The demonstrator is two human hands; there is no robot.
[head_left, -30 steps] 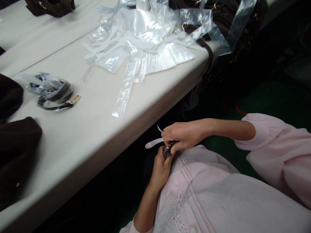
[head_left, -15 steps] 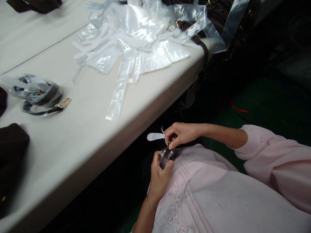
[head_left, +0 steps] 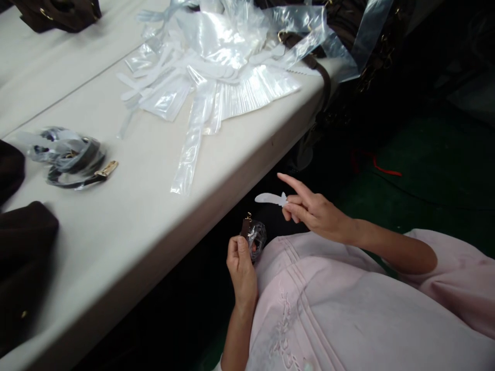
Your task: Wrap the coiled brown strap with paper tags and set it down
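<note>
A coiled dark strap in clear plastic (head_left: 257, 238) is gripped in my left hand (head_left: 243, 268), beside my body below the table edge. Its brown end, with a small gold clasp, sticks up past my thumb. My right hand (head_left: 319, 214) is a little to the right and higher, apart from the strap. Between its thumb and curled fingers it pinches a white, curved strip with a toothed end (head_left: 270, 199); the index finger points outward. What the strip is made of I cannot tell.
On the white table (head_left: 147, 170) lies a heap of clear plastic sleeves (head_left: 232, 62) and white strips. Another wrapped strap coil (head_left: 75, 157) rests at the left, near dark brown bags (head_left: 27, 247). More brown bags and straps crowd the far table end. A red string (head_left: 386, 170) lies on the green floor.
My right hand has drawn away from the wrapped strap, up and to the right, with the white strip in it. My left hand keeps hold of the strap, now turned with its clasp upward.
</note>
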